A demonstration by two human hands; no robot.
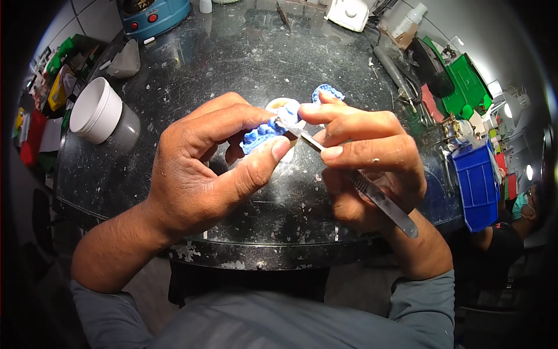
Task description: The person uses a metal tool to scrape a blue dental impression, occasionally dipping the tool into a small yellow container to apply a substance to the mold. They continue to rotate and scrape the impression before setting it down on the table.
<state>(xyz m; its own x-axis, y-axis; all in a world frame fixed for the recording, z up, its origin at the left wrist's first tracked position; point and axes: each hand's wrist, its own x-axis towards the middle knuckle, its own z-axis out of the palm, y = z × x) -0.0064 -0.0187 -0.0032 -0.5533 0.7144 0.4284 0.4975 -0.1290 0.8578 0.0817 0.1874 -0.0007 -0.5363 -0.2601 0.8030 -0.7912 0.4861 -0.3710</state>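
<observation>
A blue dental cast point(260, 137) with a bumpy row of tooth shapes is held between the thumb and fingers of my left hand point(212, 154). My right hand point(372, 157) grips a metal scalpel point(381, 200) by its flat handle, the handle's end pointing down and right. The scalpel's front end meets the cast near my left thumb and fingertip; fingers partly hide the exact contact. Just behind the hands, a second blue cast piece point(326, 92) lies on the table. A pale round object point(281, 104) shows behind the held cast, mostly covered.
The dark, scuffed table point(232, 64) carries a white tub point(97, 110) at left and a blue machine point(154, 18) at the back left. A grey handpiece point(392, 70) lies at right. Blue bin point(476, 183) and green bin point(462, 84) stand beyond; a masked person point(505, 238) sits far right.
</observation>
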